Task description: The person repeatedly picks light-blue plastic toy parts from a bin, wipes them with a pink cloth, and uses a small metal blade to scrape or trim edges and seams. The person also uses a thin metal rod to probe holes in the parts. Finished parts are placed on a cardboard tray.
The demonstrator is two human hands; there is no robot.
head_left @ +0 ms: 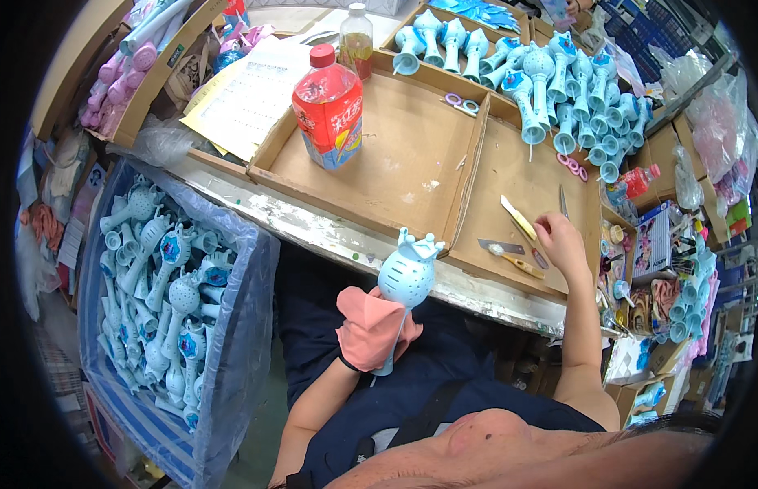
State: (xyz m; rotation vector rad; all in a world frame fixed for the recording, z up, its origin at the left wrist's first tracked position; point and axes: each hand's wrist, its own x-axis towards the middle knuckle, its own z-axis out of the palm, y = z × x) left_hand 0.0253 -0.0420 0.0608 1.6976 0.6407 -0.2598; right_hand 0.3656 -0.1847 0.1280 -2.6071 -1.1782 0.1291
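Observation:
My left hand (379, 336), mostly covered by a salmon-pink cloth (368, 327), grips the handle of a light blue plastic toy microphone (407, 278). The toy stands upright, its slotted round head topped by a small crown. My right hand (561, 241) reaches over the right cardboard tray (507, 153). Its fingertips are at the lower end of a yellow-and-white craft knife (517, 215); whether they grip it is unclear. Close by lie a flat metal blade (507, 246), a yellow-handled tool (523, 266) and a pointed metal tool (563, 200).
A blue plastic-lined crate (247, 244) full of similar toys (171, 250) stands at left. More toys (537, 64) line the trays' far side. A red-labelled bottle (327, 110) stands in the left cardboard tray (403, 159). Papers (250, 91) and scissors (461, 102) lie behind.

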